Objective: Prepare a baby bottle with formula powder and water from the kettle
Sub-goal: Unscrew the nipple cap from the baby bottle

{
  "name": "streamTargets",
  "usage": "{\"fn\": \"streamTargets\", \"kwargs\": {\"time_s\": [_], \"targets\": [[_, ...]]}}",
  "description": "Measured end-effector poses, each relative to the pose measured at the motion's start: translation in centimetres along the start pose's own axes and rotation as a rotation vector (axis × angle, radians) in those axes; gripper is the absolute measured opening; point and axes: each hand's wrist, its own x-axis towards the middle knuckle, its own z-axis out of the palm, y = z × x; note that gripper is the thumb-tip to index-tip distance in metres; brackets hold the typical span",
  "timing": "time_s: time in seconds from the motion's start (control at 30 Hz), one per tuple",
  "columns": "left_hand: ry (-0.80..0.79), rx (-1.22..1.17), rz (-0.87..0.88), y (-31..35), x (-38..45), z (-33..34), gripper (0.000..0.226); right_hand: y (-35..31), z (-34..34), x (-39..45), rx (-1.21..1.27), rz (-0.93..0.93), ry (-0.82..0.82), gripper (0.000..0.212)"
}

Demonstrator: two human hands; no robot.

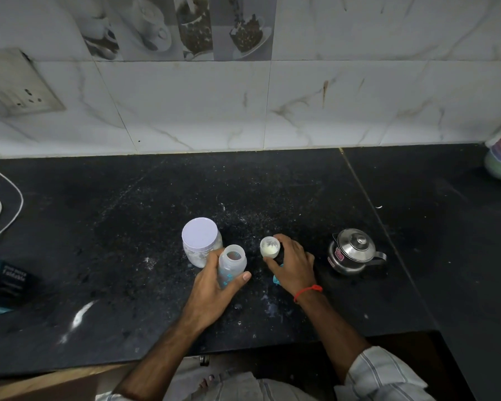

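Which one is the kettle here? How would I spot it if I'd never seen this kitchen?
Start at the black counter below the marbled wall tiles. Near its front edge, just right of the person's right hand, stands the kettle. It is the only shiny steel thing there, squat, with a knobbed lid and a red sticker; the jar and baby bottle to its left are pale plastic.

One head-worn camera looks forward and steeply down onto the dark counter [128, 227], close above.

Shiny steel kettle [354, 251]; translucent plastic bottle [231, 266].
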Motion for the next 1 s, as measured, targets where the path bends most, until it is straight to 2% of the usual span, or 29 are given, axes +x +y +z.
{"fn": "streamTargets", "kwargs": {"time_s": [0.07, 0.17, 0.4, 0.53, 0.67, 0.77, 0.9, 1.0], "targets": [[-0.008, 0.006, 0.002, -0.1, 0.0, 0.1, 0.049, -0.1, 0.0, 0.0, 0.008, -0.027, 0.013, 0.054], [-0.014, 0.014, 0.018, -0.1, 0.1, 0.3, 0.047, 0.0, -0.2, -0.2, 0.047, -0.091, 0.066, 0.053], [-0.057, 0.024, 0.046, 0.0, 0.7, 1.7, 0.051, -1.5, -4.6, -1.8, 0.094, -0.435, 0.239, 0.060], [-0.099, 0.019, 0.079, 0.7, 1.3, 3.0, 0.056, -2.9, -7.5, -2.7, -0.004, -0.576, 0.223, 0.053], [-0.138, 0.001, 0.090, 1.6, 1.6, 4.1, 0.057, -3.3, -9.0, -3.4, -0.071, -0.640, 0.182, 0.050], [-0.163, -0.021, 0.096, 2.3, 1.6, 4.6, 0.059, -3.8, -9.7, -4.1, -0.118, -0.666, 0.167, 0.038], [-0.177, -0.031, 0.111, 3.1, 1.6, 4.9, 0.056, -4.1, -10.7, -4.9, -0.082, -0.678, 0.134, 0.042], [-0.166, -0.035, 0.131, 3.5, 1.5, 5.0, 0.052, -4.0, -11.2, -5.6, -0.008, -0.693, 0.106, 0.057]]}}
